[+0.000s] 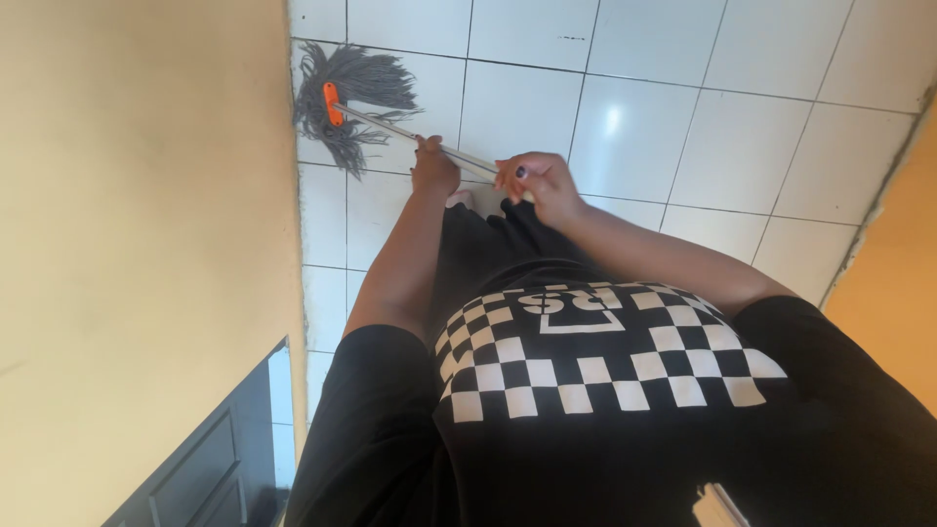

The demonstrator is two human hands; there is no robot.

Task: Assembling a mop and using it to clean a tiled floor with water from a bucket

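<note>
Gripping the mop handle (429, 141) with both fists, the person works close to a wall. The left hand (432, 168) is wrapped shut around the pale metal shaft lower down, nearer the head, and the right hand (539, 182) is curled closed around the upper end, dark-painted nails showing. The handle slants up and to the left from the hands to an orange clamp (332, 102), from which the grey string mop head (349, 98) fans out flat on the white tiled floor (683, 127), its strands touching the foot of the cream wall (137, 195).

To mop well here, I judge it best to keep the lower hand as the pivot and let the upper hand steer, pressing the strings flat and drawing them along the wall's edge so the corner strip is covered.

Further out, the person's black shirt with a white checkered band (595, 366) fills the near view. A dark panelled door (210, 468) sits low at the left, and an orange wall (898, 283) bounds the floor on the right. The cream wall leaves little room to swing leftward.
</note>
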